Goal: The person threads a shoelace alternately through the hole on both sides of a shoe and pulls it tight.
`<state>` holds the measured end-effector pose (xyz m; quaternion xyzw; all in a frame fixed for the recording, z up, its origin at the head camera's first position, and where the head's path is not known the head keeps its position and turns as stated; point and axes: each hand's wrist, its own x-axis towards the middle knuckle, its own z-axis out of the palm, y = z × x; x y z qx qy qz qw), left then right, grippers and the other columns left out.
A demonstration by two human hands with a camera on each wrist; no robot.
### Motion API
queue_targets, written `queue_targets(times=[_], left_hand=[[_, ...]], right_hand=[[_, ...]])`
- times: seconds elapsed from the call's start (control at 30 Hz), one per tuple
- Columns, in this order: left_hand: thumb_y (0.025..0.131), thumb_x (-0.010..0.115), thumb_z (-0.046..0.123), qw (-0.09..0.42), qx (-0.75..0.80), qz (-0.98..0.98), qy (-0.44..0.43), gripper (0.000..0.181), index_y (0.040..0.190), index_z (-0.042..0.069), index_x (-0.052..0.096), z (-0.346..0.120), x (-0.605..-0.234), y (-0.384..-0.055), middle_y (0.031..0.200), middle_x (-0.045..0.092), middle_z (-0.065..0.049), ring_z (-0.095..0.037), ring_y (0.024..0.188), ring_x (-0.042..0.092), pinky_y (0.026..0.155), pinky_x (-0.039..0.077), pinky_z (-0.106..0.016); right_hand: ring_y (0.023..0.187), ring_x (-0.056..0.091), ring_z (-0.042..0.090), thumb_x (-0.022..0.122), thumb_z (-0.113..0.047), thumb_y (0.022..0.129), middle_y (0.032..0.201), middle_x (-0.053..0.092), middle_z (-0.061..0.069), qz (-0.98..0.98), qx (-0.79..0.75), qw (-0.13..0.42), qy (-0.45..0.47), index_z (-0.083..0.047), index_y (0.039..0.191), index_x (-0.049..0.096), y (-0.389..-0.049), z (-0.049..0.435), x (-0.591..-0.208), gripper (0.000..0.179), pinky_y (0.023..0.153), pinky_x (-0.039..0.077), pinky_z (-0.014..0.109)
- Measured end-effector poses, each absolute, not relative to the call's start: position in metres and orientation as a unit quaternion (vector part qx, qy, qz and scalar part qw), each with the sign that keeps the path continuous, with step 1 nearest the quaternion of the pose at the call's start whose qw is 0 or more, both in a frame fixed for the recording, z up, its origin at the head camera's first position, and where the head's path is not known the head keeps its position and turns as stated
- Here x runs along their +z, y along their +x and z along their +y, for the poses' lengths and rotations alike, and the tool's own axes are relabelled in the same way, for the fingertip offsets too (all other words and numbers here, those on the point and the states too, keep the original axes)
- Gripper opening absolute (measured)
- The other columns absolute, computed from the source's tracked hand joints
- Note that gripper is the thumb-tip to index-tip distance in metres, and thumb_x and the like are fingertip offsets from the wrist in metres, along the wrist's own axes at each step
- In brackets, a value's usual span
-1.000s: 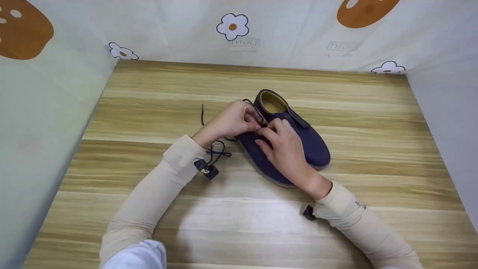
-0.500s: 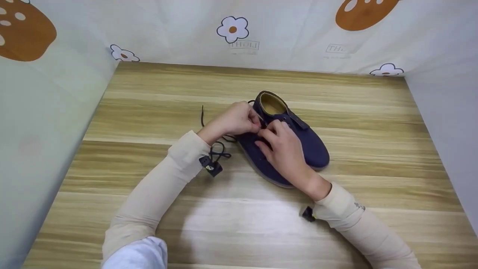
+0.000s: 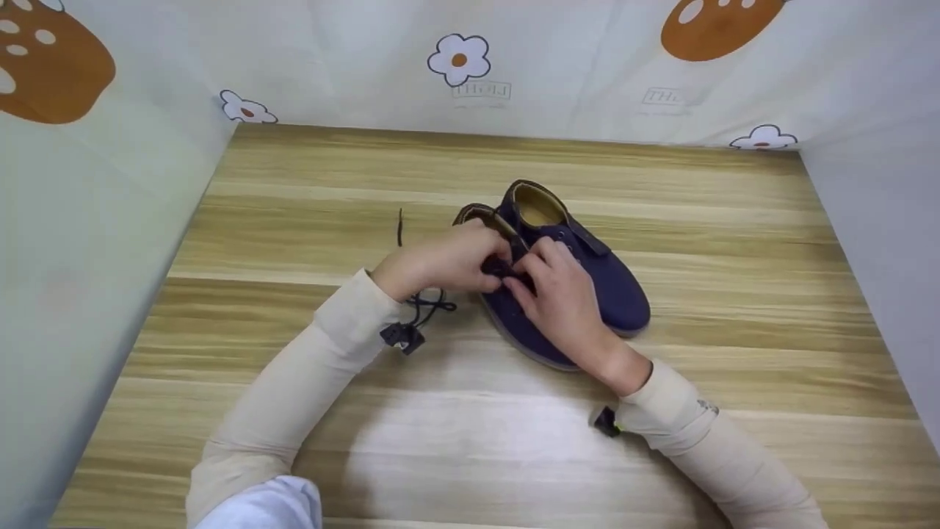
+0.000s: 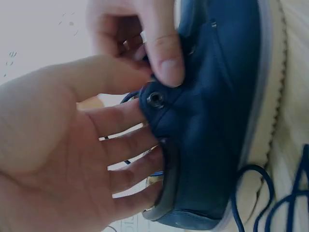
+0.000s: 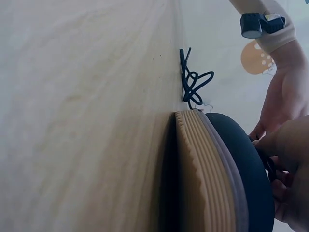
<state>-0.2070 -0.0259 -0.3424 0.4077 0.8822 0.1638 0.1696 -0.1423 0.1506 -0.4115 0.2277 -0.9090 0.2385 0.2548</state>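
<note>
A navy lace-up shoe (image 3: 518,330) with a light sole lies under both hands. My left hand (image 3: 459,257) is at its opening; in the left wrist view its fingers reach behind the eyelet flap (image 4: 164,113) and the thumb meets the flap's edge. My right hand (image 3: 565,294) pinches the same flap from the other side, its thumb on the front near a metal eyelet (image 4: 156,99). Some dark lace (image 4: 129,96) shows behind the flap; how it runs between the fingertips is hidden. A long loose shoelace (image 3: 435,305) lies in loops left of the shoe.
A second navy shoe (image 3: 624,294), with bare eyelets and its flap folded outward, stands against the right side of the first. Both rest on a wood-grain table (image 3: 294,184), bordered by pale patterned cloth walls (image 3: 352,66).
My left hand drew lace up near the shoe's collar, then dropped toward me onto the flap, uncovering the shoe's opening. The right hand has stayed nearly in place.
</note>
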Motion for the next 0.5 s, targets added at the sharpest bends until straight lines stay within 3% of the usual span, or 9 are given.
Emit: queue_targets(times=[0.07,0.17,0.27,0.4,0.5], left_hand=[[0.089,0.072,0.025,0.134,0.133,0.889,0.416,0.022,0.106,0.011,0.073,-0.026,-0.345,-0.206,0.108,0.071,-0.005,-0.026,0.105,0.053,0.095,0.045,-0.04],[0.089,0.073,0.026,0.068,0.115,0.889,0.437,0.024,0.11,0.015,0.075,-0.027,-0.351,-0.207,0.117,0.069,-0.004,-0.026,0.105,0.053,0.093,0.047,-0.04],[0.088,0.074,0.026,-0.012,0.114,0.88,0.461,0.022,0.107,0.016,0.075,-0.03,-0.358,-0.208,0.112,0.068,-0.002,-0.023,0.1,0.054,0.089,0.049,-0.037],[0.087,0.073,0.033,-0.125,0.092,0.872,0.465,0.02,0.091,0.014,0.071,-0.035,-0.366,-0.204,0.097,0.066,-0.001,-0.022,0.09,0.056,0.078,0.049,-0.035],[0.09,0.07,0.034,-0.147,0.105,0.867,0.465,0.022,0.086,0.013,0.066,-0.04,-0.371,-0.201,0.09,0.066,0.0,-0.021,0.084,0.055,0.072,0.048,-0.034]], right_hand=[[0.082,0.054,0.023,0.076,-0.018,0.087,0.089,0.056,0.005,-0.909,0.24,0.255,0.225,-0.009,0.086,0.068,-0.142,0.151,-0.411,0.012,0.07,0.048,0.033],[0.082,0.055,0.023,0.076,-0.02,0.087,0.09,0.056,0.005,-0.91,0.239,0.252,0.225,-0.009,0.088,0.068,-0.142,0.152,-0.411,0.013,0.07,0.048,0.033],[0.083,0.055,0.022,0.075,-0.021,0.088,0.091,0.056,0.005,-0.911,0.241,0.248,0.226,-0.009,0.089,0.069,-0.141,0.153,-0.411,0.014,0.07,0.049,0.033],[0.084,0.055,0.022,0.074,-0.023,0.089,0.091,0.056,0.005,-0.913,0.239,0.244,0.224,-0.009,0.09,0.069,-0.141,0.154,-0.41,0.015,0.07,0.049,0.033],[0.083,0.054,0.022,0.074,-0.024,0.089,0.091,0.056,0.005,-0.914,0.236,0.245,0.222,-0.008,0.091,0.069,-0.141,0.154,-0.41,0.016,0.068,0.048,0.033]])
